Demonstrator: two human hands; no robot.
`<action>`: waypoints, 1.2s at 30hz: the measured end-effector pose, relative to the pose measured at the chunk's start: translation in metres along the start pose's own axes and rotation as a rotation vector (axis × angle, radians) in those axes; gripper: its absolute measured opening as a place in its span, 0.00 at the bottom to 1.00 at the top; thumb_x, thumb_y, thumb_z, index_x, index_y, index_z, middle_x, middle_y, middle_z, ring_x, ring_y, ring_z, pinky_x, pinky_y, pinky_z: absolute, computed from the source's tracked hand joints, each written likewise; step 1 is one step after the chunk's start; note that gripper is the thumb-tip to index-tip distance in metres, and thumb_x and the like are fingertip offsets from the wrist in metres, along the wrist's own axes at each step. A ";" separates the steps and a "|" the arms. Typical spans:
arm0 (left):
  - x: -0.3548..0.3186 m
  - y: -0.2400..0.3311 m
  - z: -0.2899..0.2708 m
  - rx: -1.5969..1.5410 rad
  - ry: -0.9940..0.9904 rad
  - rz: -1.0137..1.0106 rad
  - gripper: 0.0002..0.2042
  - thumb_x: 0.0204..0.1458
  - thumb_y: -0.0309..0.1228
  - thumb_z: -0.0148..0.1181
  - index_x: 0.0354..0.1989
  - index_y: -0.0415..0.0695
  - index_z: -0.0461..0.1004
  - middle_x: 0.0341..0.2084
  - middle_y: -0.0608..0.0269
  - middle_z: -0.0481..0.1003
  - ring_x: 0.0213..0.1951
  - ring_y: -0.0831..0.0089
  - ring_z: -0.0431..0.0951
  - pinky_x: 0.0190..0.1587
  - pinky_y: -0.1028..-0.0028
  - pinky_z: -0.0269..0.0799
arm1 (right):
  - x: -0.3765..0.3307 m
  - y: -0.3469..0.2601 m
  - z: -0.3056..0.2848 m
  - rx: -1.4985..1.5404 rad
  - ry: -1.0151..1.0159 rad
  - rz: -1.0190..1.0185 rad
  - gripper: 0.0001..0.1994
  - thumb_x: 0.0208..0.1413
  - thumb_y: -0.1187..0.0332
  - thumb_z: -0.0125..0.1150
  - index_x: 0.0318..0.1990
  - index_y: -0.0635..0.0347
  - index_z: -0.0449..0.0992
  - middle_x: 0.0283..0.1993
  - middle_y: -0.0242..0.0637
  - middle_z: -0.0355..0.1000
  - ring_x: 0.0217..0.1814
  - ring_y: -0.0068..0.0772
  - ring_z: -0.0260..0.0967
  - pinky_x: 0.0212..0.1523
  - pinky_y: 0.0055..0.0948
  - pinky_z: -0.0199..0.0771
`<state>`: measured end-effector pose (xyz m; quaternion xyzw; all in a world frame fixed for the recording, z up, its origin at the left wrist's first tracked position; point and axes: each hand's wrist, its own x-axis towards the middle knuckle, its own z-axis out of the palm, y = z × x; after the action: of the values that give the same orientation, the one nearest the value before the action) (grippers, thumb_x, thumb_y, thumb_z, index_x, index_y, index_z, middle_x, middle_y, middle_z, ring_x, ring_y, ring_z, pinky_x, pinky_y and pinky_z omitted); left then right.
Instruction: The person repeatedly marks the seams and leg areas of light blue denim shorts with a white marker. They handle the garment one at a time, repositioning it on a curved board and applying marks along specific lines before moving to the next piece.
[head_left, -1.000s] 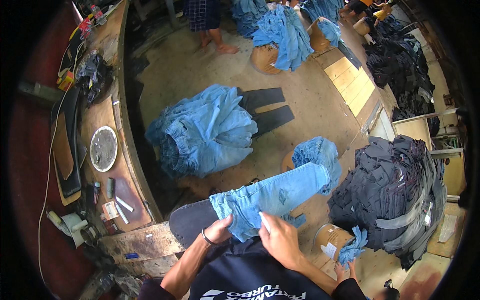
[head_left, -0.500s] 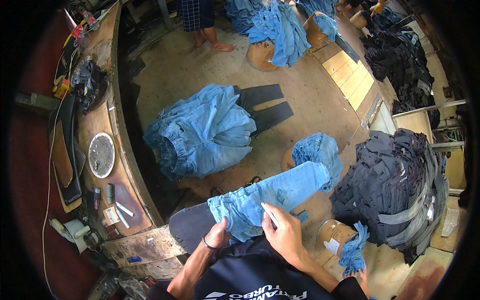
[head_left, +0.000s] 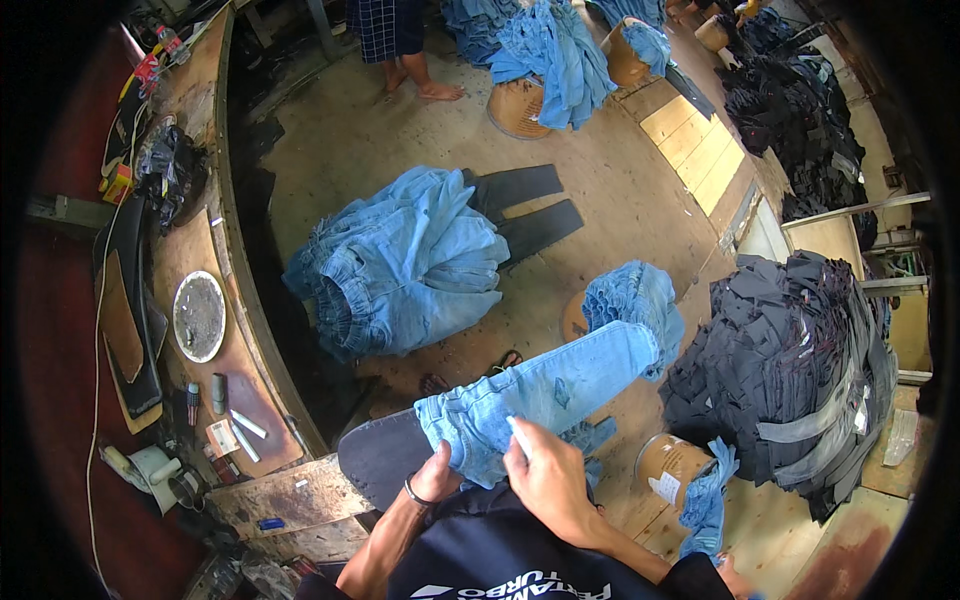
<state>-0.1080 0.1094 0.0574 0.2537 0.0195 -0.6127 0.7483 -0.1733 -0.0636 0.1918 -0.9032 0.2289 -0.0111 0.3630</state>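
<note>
A pair of light-blue jeans (head_left: 575, 380) is stretched slantwise over a dark padded board (head_left: 385, 455), whose rounded end shows past the waistband. My left hand (head_left: 435, 472) grips the jeans at the waist, thumb on top, the other fingers mostly hidden. In my right hand (head_left: 548, 475) is a slim white stick (head_left: 519, 436), its tip at the cloth of the upper leg. Cannot tell whether it is chalk or a marker. A small worn patch shows further along the leg.
On the left a bench (head_left: 270, 360) carries a round dish (head_left: 199, 316), white sticks (head_left: 247, 424) and a black bag (head_left: 170, 165). Blue jeans (head_left: 410, 260) are heaped ahead, dark garments (head_left: 785, 370) on the right. Another person's hand (head_left: 735, 578) is at lower right, near a brown drum (head_left: 668, 468).
My right hand with the white stick has moved slightly left and down over the jeans. My left hand keeps its grip. At lower right, the other person's hand and a blue cloth have shifted downward.
</note>
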 end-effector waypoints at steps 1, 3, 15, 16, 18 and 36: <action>-0.001 0.000 0.002 0.013 -0.001 0.019 0.52 0.60 0.72 0.54 0.81 0.43 0.50 0.78 0.53 0.59 0.77 0.55 0.60 0.79 0.51 0.52 | 0.000 0.000 0.000 -0.042 -0.004 0.022 0.12 0.60 0.73 0.66 0.50 0.65 0.81 0.35 0.47 0.81 0.32 0.49 0.82 0.34 0.42 0.84; 0.003 0.000 0.006 0.025 0.011 0.072 0.52 0.60 0.72 0.54 0.81 0.44 0.51 0.77 0.53 0.59 0.77 0.54 0.60 0.79 0.50 0.52 | 0.001 0.003 -0.003 0.095 -0.010 -0.048 0.12 0.60 0.73 0.66 0.50 0.64 0.82 0.38 0.49 0.82 0.34 0.50 0.83 0.36 0.41 0.84; 0.049 0.015 0.004 -0.025 0.044 -0.066 0.54 0.57 0.76 0.50 0.80 0.43 0.53 0.76 0.54 0.62 0.76 0.55 0.62 0.78 0.47 0.54 | 0.009 0.027 -0.023 0.066 0.168 0.132 0.12 0.63 0.73 0.66 0.52 0.67 0.81 0.44 0.53 0.83 0.41 0.54 0.84 0.43 0.39 0.84; 0.046 0.018 0.004 -0.007 0.025 -0.061 0.55 0.56 0.76 0.50 0.80 0.43 0.53 0.77 0.53 0.61 0.76 0.55 0.62 0.78 0.48 0.54 | 0.008 0.026 -0.018 0.020 0.196 0.101 0.13 0.62 0.73 0.66 0.52 0.68 0.81 0.43 0.53 0.83 0.40 0.54 0.83 0.41 0.41 0.84; 0.040 0.021 0.005 -0.041 -0.009 -0.058 0.56 0.55 0.77 0.51 0.80 0.42 0.52 0.77 0.53 0.61 0.76 0.55 0.63 0.78 0.48 0.55 | 0.004 0.024 -0.009 -0.055 0.195 0.116 0.14 0.61 0.74 0.66 0.54 0.68 0.80 0.40 0.52 0.82 0.37 0.53 0.83 0.39 0.42 0.84; 0.032 0.006 -0.002 -0.080 -0.016 0.031 0.54 0.56 0.74 0.55 0.80 0.43 0.53 0.76 0.53 0.63 0.75 0.56 0.64 0.78 0.51 0.56 | -0.005 0.028 -0.009 0.298 -0.043 -0.052 0.14 0.62 0.76 0.66 0.54 0.64 0.81 0.40 0.46 0.84 0.37 0.43 0.86 0.41 0.36 0.84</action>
<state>-0.0937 0.0822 0.0476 0.2189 0.0340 -0.6016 0.7674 -0.1906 -0.0850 0.1805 -0.8450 0.1935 -0.0349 0.4973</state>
